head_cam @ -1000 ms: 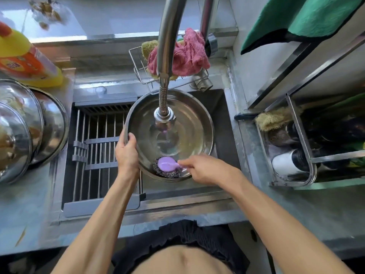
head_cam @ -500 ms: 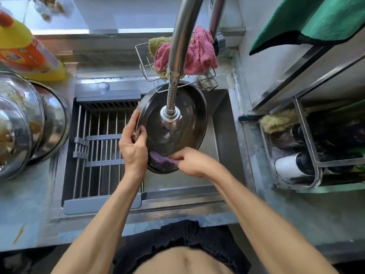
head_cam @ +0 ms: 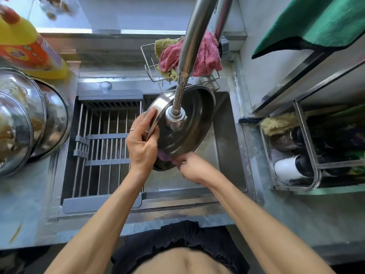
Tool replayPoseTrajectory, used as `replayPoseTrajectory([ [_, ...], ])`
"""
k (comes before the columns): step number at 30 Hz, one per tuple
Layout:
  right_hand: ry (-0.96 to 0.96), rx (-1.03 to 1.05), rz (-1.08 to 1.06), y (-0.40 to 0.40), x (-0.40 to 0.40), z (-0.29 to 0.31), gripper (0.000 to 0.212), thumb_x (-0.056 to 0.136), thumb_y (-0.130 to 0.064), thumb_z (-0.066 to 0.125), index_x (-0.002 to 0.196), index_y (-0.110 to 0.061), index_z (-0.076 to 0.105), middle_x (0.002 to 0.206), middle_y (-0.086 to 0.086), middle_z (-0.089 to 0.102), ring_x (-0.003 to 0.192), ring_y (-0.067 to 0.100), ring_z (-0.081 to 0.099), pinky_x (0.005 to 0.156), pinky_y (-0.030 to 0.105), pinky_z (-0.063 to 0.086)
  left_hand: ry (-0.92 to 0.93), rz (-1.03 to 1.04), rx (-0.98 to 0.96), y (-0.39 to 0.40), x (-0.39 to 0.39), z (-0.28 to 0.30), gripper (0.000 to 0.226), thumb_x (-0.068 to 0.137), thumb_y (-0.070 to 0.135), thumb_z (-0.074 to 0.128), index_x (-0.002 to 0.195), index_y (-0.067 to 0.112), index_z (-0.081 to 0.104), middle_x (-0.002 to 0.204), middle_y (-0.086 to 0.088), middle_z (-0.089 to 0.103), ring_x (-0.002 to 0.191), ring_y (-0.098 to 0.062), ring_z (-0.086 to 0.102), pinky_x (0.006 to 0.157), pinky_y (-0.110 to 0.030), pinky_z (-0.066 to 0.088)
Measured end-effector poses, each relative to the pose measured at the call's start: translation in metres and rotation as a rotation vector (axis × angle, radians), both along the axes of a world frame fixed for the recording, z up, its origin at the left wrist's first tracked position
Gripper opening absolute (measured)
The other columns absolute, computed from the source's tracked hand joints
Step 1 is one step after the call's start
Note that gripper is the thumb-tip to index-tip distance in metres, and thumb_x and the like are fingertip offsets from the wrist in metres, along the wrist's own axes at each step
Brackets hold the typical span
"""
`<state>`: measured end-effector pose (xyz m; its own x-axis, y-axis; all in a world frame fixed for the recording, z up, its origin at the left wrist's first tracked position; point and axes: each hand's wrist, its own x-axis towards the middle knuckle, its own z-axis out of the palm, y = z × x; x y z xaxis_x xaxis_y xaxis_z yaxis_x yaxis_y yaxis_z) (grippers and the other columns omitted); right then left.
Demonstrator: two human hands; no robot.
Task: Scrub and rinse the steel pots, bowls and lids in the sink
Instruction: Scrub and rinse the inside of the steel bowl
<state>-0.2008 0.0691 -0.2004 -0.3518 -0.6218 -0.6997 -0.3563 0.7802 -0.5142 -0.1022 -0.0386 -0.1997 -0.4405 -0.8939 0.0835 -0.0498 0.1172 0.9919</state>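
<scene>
Leaning over the sink (head_cam: 233,147), a person is tilting a steel bowl (head_cam: 189,123) steeply on edge above the basin, its open side facing three o'clock. Nearest, both forearms are reaching in from six o'clock. The left hand (head_cam: 141,143) is gripping the bowl's rim at nine o'clock, fingers stretching up along the outer wall, thumb hooking inside, a thin ring showing on one finger. The right hand (head_cam: 192,166) is curling under the bowl's lower edge at six o'clock, pinching a purple scrubber (head_cam: 165,156) against the metal; a dark scouring pad is sitting beneath it. Just above, the faucet head (head_cam: 175,118) on its flexible neck is hanging in front of the bowl's inside. A drying rack (head_cam: 102,143) is spanning the basin's nine o'clock side. Farther off at nine o'clock, stacked steel lids (head_cam: 29,119) are resting on the counter. At eleven o'clock a yellow detergent bottle (head_cam: 29,50) is standing; its orange label is too blurred to read. At twelve o'clock a wire caddy is holding a pink cloth (head_cam: 205,56).
</scene>
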Motion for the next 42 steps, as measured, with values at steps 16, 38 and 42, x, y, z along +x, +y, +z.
replayPoseTrajectory([
  [16,-0.043,0.130,-0.082,-0.001,0.003,-0.011,0.031,0.098,-0.024,0.048,0.125,-0.019,0.061,0.093,0.010,0.064,0.063,0.023,0.058,0.049,0.021,0.042,-0.032,0.069,0.030,0.007,0.004,0.000,0.045,0.091,0.002,0.061,0.129,0.026,0.064,0.135,-0.004,0.062,0.127,-0.015,0.058,0.105,-0.024,0.045],
  [38,-0.063,0.087,0.078,-0.004,0.011,0.020,0.028,0.101,-0.022,0.044,0.118,-0.023,0.066,0.074,0.008,0.055,0.052,0.019,0.042,0.039,0.022,0.032,0.010,0.204,0.167,0.006,0.016,0.006,0.046,0.097,-0.002,0.058,0.125,0.034,0.063,0.102,-0.030,0.064,0.083,-0.031,0.062,0.084,-0.012,0.045],
  [42,0.321,0.294,0.245,0.002,-0.013,0.010,0.034,0.097,-0.014,0.048,0.130,-0.010,0.056,0.124,0.015,0.063,0.106,0.033,0.063,0.082,0.035,0.050,0.002,0.153,0.207,0.006,0.030,0.002,0.044,0.098,-0.003,0.058,0.125,0.032,0.064,0.067,0.016,0.056,0.061,0.000,0.040,0.075,-0.009,0.044],
])
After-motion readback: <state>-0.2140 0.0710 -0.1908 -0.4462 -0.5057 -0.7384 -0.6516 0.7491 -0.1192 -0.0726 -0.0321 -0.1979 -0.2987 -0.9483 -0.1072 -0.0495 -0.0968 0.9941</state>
